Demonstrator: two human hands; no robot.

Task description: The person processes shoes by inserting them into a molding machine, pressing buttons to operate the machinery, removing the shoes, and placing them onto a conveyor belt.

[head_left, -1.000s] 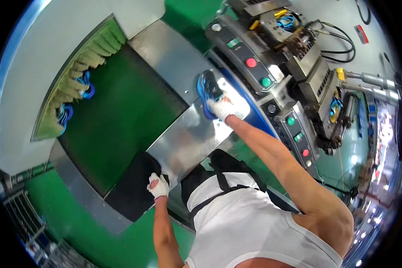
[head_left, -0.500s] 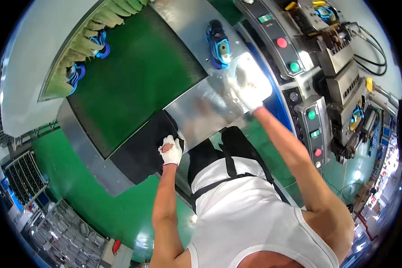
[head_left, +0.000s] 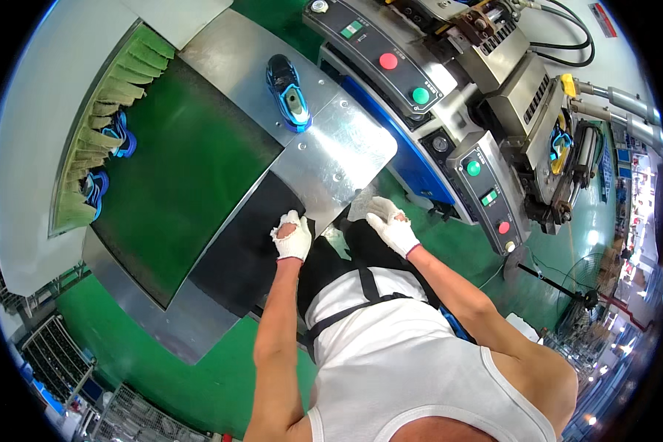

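My left hand [head_left: 292,234], in a white knit glove with an opening over the back, rests on the near edge of a black mat [head_left: 236,247]. Its fingers lie a little apart and hold nothing I can see. My right hand [head_left: 392,225], gloved alike, is just off the metal tabletop's near edge, in front of my waist. Its fingers are closed on a thin, pale, see-through sheet [head_left: 360,204], its kind unclear. Beyond both hands, a black and bright-blue sports shoe [head_left: 289,94] lies on the metal tabletop [head_left: 328,158].
A green conveyor belt [head_left: 191,169] leads left under a fringed curtain [head_left: 110,96], where two blue shoes [head_left: 118,134] stand partly covered. To the right is a machine with a control panel [head_left: 376,51], a second button panel [head_left: 486,191] and metal clamps [head_left: 527,96]. A fan [head_left: 574,283] stands behind it.
My right hand has come back from the tabletop's far right corner toward my body. My left hand stays on the mat. The whole view has swung to the right.
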